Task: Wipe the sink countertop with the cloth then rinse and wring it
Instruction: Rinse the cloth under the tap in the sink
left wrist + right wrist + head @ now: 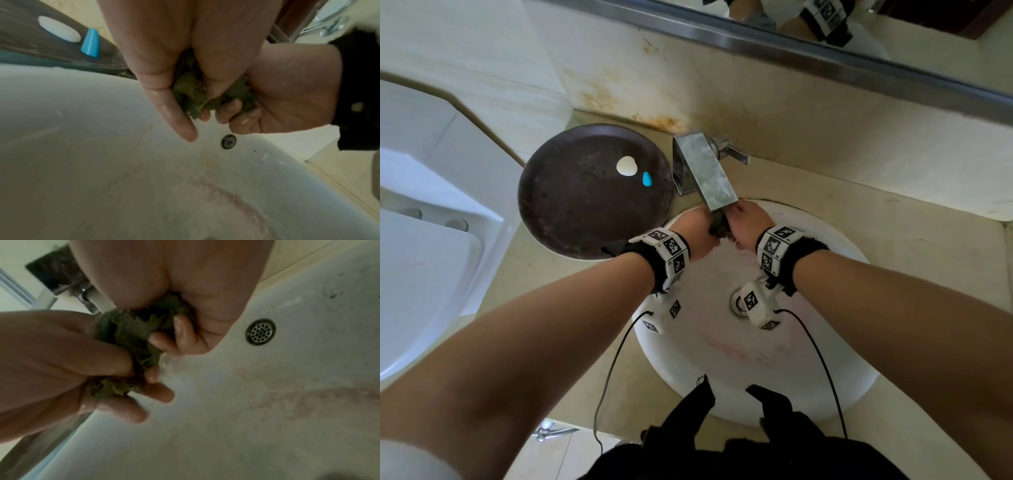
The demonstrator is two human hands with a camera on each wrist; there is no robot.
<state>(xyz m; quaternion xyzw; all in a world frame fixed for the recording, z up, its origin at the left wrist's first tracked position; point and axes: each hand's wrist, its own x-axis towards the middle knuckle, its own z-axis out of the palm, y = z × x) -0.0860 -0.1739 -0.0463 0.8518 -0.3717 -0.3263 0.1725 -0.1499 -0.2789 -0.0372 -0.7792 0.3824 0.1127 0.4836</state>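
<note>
A dark green cloth (719,228) is bunched between both hands just under the spout of the flat metal faucet (705,171), over the white sink basin (722,349). My left hand (697,236) grips one end of the wet cloth (193,94), thumb stretched down along it. My right hand (744,222) holds the other end, fingers curled round the cloth (127,331). Water runs off the cloth in the right wrist view. The fingers look wet. The beige countertop (893,240) surrounds the basin.
A dark round tray (571,205) sits left of the faucet with a white soap piece (626,166) and a small blue cap (647,179) on it. The overflow hole (228,141) is in the basin's back wall, the drain (738,303) at its bottom. A mirror edge runs above.
</note>
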